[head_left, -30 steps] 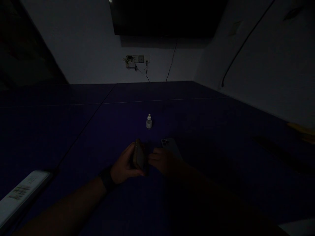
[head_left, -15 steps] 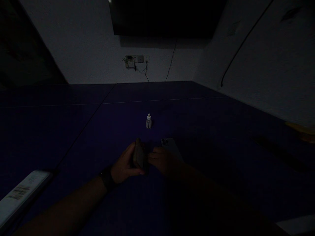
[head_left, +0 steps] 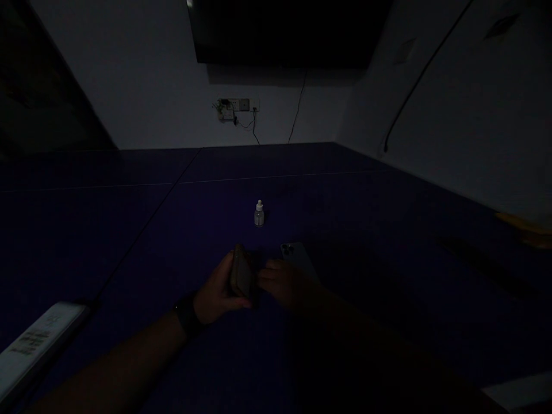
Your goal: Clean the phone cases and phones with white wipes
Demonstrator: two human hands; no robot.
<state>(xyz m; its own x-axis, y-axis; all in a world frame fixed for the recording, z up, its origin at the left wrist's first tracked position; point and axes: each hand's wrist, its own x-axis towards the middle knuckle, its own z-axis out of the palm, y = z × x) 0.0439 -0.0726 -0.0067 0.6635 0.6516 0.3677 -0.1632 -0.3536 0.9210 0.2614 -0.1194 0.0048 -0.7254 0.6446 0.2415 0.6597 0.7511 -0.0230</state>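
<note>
In dim light, my left hand grips a thick phone with a brownish edge, tilted up on its side. Thumb below and fingers behind hold it. My right hand is just right of that phone, its fingers bent and pressed together by the phone's side; whatever they pinch is too dark to make out. Partly under the right hand, a second, grey phone lies with its camera lenses facing up. Farther off stands a small clear dropper bottle with a white cap, touched by neither hand.
The purple surface extends to the wall. A white power strip lies at the left. On the right are a dark flat object and a yellow-orange item. Wall sockets with cables sit below a dark screen.
The whole view has shifted slightly. My left hand still holds the phone, and my right hand stays beside it with little visible movement.
</note>
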